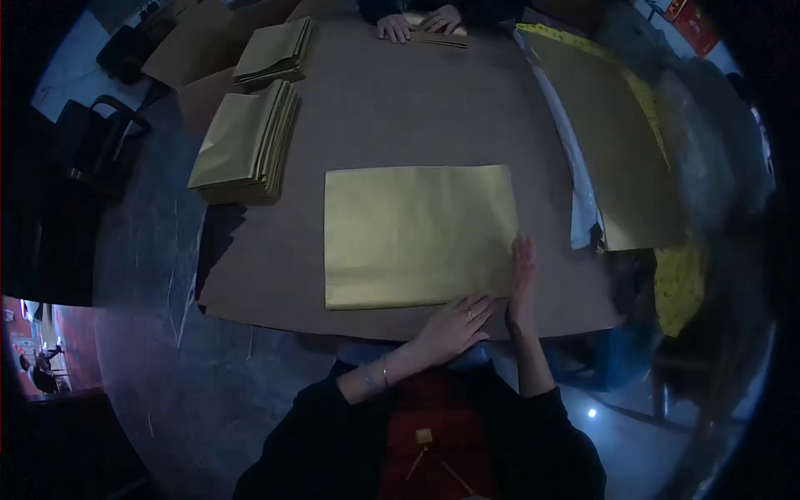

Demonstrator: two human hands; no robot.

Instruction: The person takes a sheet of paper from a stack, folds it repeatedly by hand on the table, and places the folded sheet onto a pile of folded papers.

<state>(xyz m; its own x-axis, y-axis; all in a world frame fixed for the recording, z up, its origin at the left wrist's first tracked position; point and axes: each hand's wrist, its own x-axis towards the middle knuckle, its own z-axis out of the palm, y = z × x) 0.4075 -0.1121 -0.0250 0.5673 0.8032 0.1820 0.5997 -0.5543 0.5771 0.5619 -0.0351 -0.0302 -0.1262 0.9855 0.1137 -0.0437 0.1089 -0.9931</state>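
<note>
A gold-coloured paper sheet (417,233) lies flat near the front of the table, its long side facing me. At its lower right edge rests my left hand (460,325), palm down with the fingers stretched out and a ring on one finger. Held on edge, my right hand (522,283) stands along the sheet's right side near the lower corner, fingers straight and close together. Neither hand grips anything. Whether the sheet is a single layer or folded, I cannot tell.
Two stacks of folded gold paper, a near stack (237,146) and a far stack (275,52), sit on the left. Large sheets (608,142) with yellow and white edges lie at right. Across the brown-covered table (433,108), another person's hands (417,25) press on folded paper.
</note>
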